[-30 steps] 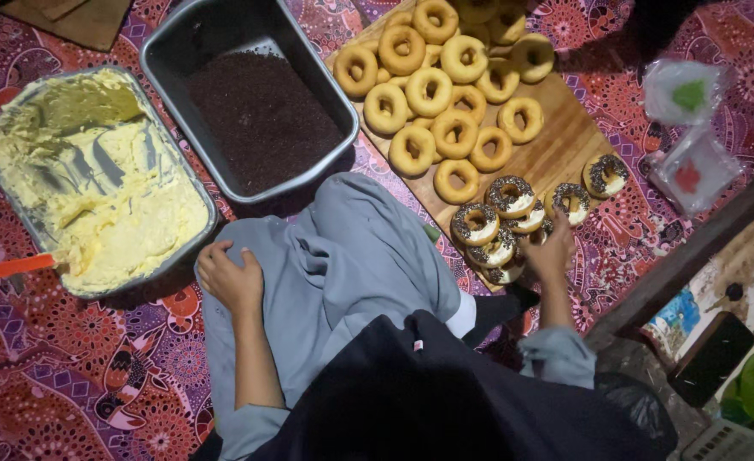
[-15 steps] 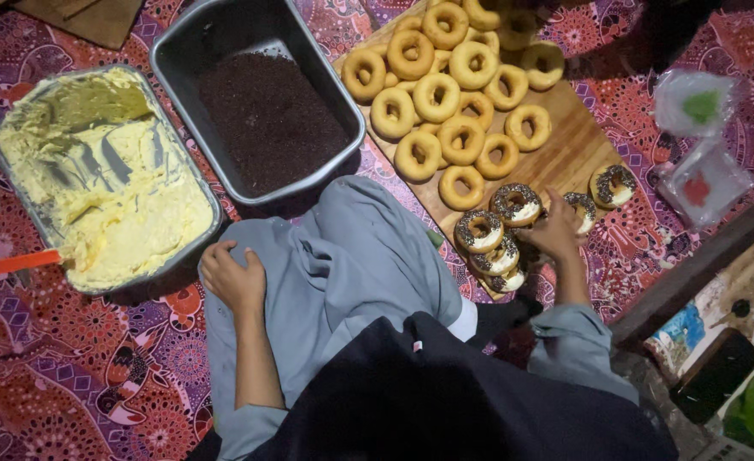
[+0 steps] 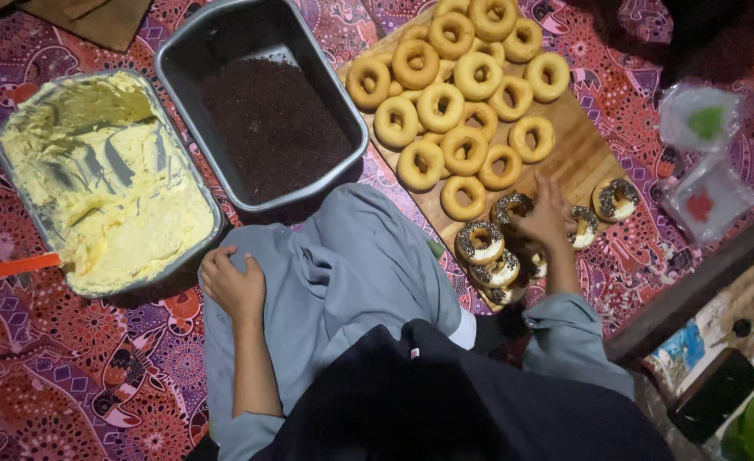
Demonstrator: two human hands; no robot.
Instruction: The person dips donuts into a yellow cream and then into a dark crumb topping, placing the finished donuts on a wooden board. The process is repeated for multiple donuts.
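My left hand [image 3: 233,284] rests curled on my grey-trousered knee [image 3: 351,273], holding nothing. My right hand [image 3: 545,218] reaches over the wooden board [image 3: 583,158], its fingers on a sprinkle-topped doughnut [image 3: 511,207]. More topped doughnuts [image 3: 479,242] lie near it at the board's near end, one [image 3: 615,198] further right. Several plain doughnuts [image 3: 458,81] fill the far half of the board.
A grey tray of dark chocolate sprinkles [image 3: 270,119] stands beyond my knee. To its left, a foil tray of yellow cream [image 3: 112,196] holds an orange-handled spatula [image 3: 14,266]. Two small plastic bags [image 3: 708,162] lie right of the board. All sit on a patterned purple cloth [image 3: 69,376].
My right hand has lifted from the near stack of topped doughnuts up to the topped doughnut further along the board. My left hand stays on my knee.
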